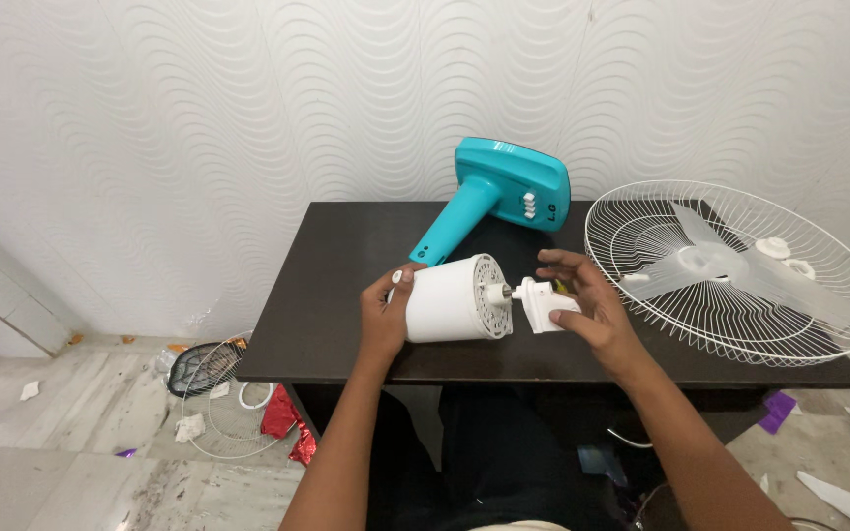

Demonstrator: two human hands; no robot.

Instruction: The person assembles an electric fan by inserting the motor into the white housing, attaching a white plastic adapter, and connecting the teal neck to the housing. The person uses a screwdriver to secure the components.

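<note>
The dark bench (346, 324) stood against a wavy white wall and carried every part, so both hands could work low over its front edge. Right of the white motor housing, a white wire fan guard (740, 270) lay flat with the translucent blade (700, 265) resting inside it, apparently set aside where neither could roll. Behind the housing, the turquoise fan stand (499, 192) lay tipped on the bench, its neck pointing toward the housing.

The white motor housing (455, 298) lay on its side near the bench's front edge, shaft end to the right, which left that end open to reach. The left hand (386, 315) wrapped the housing's closed rear end, fingers clenched around it, seemingly to keep it from turning or sliding. Just right of the housing, the right hand (582, 300) cupped a small white plastic fitting (543, 305), fingers curled around it, holding it in line with the shaft; whether the fitting touched the shaft could not be told.

On the floor left of the bench lay another wire guard (223, 403) and scattered scraps.
</note>
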